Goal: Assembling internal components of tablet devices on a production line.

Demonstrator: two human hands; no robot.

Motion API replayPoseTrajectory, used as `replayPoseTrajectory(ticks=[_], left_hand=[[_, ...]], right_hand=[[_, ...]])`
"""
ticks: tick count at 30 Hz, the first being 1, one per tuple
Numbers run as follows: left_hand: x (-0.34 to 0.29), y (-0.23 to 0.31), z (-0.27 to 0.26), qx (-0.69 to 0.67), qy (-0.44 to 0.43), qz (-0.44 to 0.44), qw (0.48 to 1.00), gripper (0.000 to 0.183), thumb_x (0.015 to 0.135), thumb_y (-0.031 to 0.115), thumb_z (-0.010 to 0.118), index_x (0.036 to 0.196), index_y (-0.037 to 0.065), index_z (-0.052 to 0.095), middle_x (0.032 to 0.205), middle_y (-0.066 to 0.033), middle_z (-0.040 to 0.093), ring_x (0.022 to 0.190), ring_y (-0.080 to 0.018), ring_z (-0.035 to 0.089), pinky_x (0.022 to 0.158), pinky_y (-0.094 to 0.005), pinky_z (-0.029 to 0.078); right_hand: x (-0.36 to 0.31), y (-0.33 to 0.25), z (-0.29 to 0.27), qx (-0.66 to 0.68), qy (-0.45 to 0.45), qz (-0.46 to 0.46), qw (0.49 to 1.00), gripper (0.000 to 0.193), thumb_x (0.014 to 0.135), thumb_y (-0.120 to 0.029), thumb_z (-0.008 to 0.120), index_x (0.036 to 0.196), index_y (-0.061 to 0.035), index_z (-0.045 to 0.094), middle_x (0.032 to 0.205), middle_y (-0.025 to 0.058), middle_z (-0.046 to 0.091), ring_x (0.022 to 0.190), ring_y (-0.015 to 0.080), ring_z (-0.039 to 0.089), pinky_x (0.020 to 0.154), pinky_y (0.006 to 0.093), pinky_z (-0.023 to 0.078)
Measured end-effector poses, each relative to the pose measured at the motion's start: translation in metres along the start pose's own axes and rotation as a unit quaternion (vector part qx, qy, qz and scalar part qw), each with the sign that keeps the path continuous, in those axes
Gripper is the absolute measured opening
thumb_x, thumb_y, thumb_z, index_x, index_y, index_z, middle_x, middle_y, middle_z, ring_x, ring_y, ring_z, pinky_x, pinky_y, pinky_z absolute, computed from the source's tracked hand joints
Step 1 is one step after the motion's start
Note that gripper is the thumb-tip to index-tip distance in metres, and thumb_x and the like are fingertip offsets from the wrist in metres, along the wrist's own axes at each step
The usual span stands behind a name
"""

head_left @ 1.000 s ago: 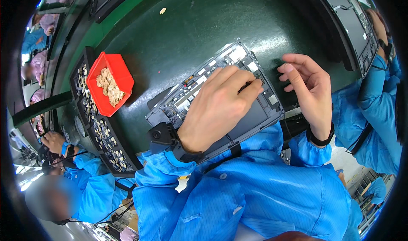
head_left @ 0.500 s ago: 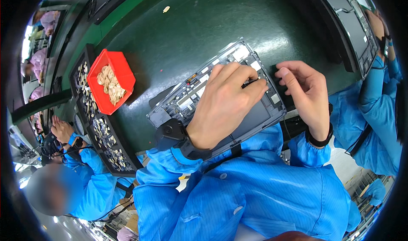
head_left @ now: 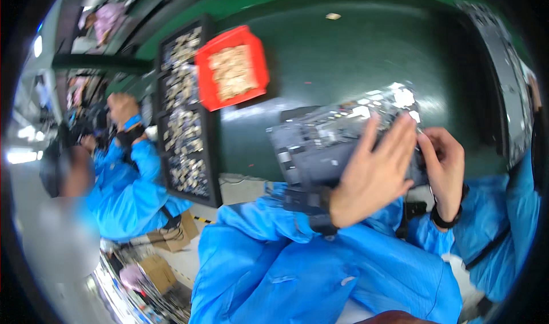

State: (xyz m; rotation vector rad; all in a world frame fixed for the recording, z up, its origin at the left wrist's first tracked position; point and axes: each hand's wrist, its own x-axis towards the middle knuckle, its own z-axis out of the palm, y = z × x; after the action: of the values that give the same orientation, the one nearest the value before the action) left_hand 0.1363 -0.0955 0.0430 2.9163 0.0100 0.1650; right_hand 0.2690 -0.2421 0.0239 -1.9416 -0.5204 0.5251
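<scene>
An opened dark grey laptop base (head_left: 320, 164) lies on the green worktop, its circuit board and bright metal parts showing along the far side. My left hand (head_left: 374, 172) is laid over its right half with the fingers stretched out and together, covering part of the inside. At the base's right edge is my right hand (head_left: 446, 158), fingers curled in and thumb close to the corner. Whatever may be between those fingertips is hidden and blurred. Dark bands circle both wrists.
A red bin (head_left: 260, 66) of small tan pieces leans on a black compartment tray (head_left: 213, 175) full of small parts, at left. One small pale piece (head_left: 333, 16) lies far off. More device panels (head_left: 503, 89) stand at right. A co-worker's hand (head_left: 123, 108) is at left.
The view has swung, so the bin and tray sit farther right. My left hand has straightened from a curled, pinching shape into stretched fingers. My right hand has come to the laptop base's edge.
</scene>
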Motion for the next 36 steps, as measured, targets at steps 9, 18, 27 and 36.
replayPoseTrajectory(ticks=[9,18,27,36], left_hand=[[-0.023,0.01,0.009,-0.038,0.045,0.024,0.998,0.058,0.091,0.014,0.057,0.144,-0.009,0.057,0.152,-0.0269,0.057,0.147,-0.0363,0.052,0.124,-0.0473,0.041],[-0.028,-0.004,-0.007,-0.136,0.006,0.017,0.991,0.084,0.083,0.022,0.082,0.156,0.001,0.047,0.167,-0.0206,0.039,0.156,-0.0352,0.037,0.125,-0.0542,0.035],[-0.041,-0.007,-0.012,-0.13,0.021,0.037,0.991,0.096,0.079,0.028,0.083,0.161,0.001,0.041,0.17,-0.0151,0.037,0.16,-0.0299,0.032,0.127,-0.0581,0.026],[-0.068,-0.036,-0.054,-0.272,0.126,0.08,0.951,0.056,0.1,0.028,0.071,0.153,0.016,0.058,0.16,-0.0078,0.054,0.152,-0.0254,0.047,0.126,-0.0703,0.017]], right_hand=[[0.0,-0.005,0.014,-0.096,0.024,-0.072,0.992,0.012,0.102,-0.008,0.069,0.1,-0.0001,0.061,0.076,0.0075,0.058,0.069,0.0116,0.052,0.062,0.0308,0.045],[0.002,-0.023,0.013,-0.093,0.024,-0.003,0.995,0.017,0.102,-0.015,0.069,0.102,0.0006,0.061,0.078,0.0109,0.061,0.065,0.0195,0.054,0.063,0.0341,0.045],[-0.015,-0.03,0.011,0.1,-0.024,0.047,0.994,0.009,0.11,-0.015,0.061,0.109,-0.0066,0.059,0.089,-0.0052,0.058,0.083,0.0038,0.049,0.069,0.023,0.042],[0.059,-0.1,-0.023,-0.056,0.172,-0.191,0.965,0.037,0.11,-0.022,0.061,0.14,-0.0003,0.061,0.129,0.0057,0.068,0.11,0.0078,0.062,0.092,0.0231,0.048]])
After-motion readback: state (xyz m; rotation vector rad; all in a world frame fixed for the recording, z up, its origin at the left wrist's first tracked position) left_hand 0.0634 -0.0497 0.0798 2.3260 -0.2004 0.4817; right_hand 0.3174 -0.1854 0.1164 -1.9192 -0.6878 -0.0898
